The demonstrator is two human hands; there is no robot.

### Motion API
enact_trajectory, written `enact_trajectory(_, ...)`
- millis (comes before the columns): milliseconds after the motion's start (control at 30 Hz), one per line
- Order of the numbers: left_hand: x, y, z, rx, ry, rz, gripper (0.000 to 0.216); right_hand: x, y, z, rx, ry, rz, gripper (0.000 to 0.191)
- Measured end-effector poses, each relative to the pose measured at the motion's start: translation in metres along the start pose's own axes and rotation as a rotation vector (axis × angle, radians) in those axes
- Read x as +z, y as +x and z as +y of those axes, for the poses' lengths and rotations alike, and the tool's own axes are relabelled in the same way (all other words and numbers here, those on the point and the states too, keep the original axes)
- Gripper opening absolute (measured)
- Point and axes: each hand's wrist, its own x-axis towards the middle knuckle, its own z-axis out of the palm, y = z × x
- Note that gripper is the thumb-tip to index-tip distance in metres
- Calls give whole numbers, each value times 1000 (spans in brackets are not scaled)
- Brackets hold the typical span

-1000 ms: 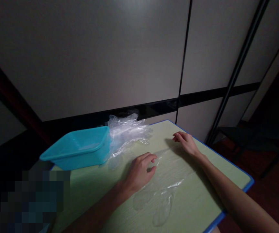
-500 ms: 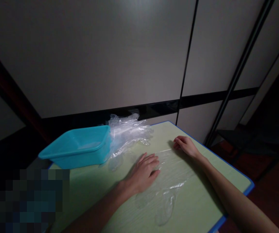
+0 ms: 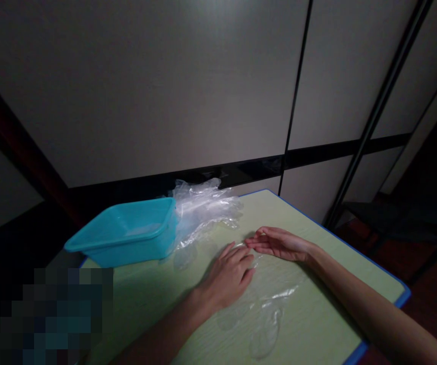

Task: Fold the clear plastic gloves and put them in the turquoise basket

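On the green table (image 3: 325,314), a clear plastic glove (image 3: 264,310) lies flat under the left hand (image 3: 229,276), palm spread; the right hand (image 3: 279,244), fingers straight, grips nothing at its far end. Bare top reaches the blue edge (image 3: 360,349) rightward. Behind, heaped gloves (image 3: 203,208) touch a teal basin (image 3: 127,241), contents unclear.

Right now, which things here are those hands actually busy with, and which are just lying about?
In use: flat clear glove on the green table, under the left hand; right hand at its far edge.
Lying about: turquoise tub; heap of clear gloves beside it.
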Motion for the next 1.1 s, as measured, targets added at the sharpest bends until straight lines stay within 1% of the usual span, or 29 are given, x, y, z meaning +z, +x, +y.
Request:
enact_trajectory(100,1,-1,-1,0,4,-8,20,-8,0,-2,20,26,46,15)
enact_trajectory(167,2,-1,-2,-2,2,-7,20,-15,-2,-8,25,17,109,14)
enact_trajectory(300,3,-2,-3,-9,-7,4,21,-33,-12,-21,7,-66,370,13)
enact_trajectory(367,3,-2,-3,-7,-14,7,21,-45,-18,-25,-31,-93,483,9)
enact_trajectory(467,3,-2,-3,-4,-21,-2,21,-64,-27,-29,-110,-114,605,4)
enact_trajectory(533,3,-1,-3,-9,-25,-3,21,-73,-30,-30,-184,-135,692,8)
enact_trajectory(600,3,-1,-3,-13,-28,2,21,-76,-30,-31,-268,-154,747,11)
enact_trajectory(667,3,-1,-3,-12,-26,5,21,-68,-26,-31,-336,-168,739,10)
enact_trajectory(733,3,-1,-3,-9,-23,0,20,-52,-20,-28,-364,-176,666,6)
enact_trajectory(800,3,-1,-3,-9,-19,-4,20,-31,-13,-21,-340,-181,546,5)
enact_trajectory(833,3,-2,-2,-11,-18,-2,20,-21,-10,-16,-311,-178,461,8)
enact_trajectory(867,3,-2,-2,-12,-15,0,20,-13,-7,-12,-256,-165,331,12)
enact_trajectory(933,3,-2,-2,-17,-11,6,20,-3,-3,-5,-168,-148,179,16)
enact_trajectory(967,3,-2,-2,-18,-10,8,20,-2,-3,-4,-142,-140,152,17)
enact_trajectory(1000,3,-2,-2,-18,-10,8,21,-4,-3,-4,-131,-135,164,15)
enact_trajectory(1100,2,-1,-2,-17,-19,4,21,-20,-8,-12,-119,-131,313,7)
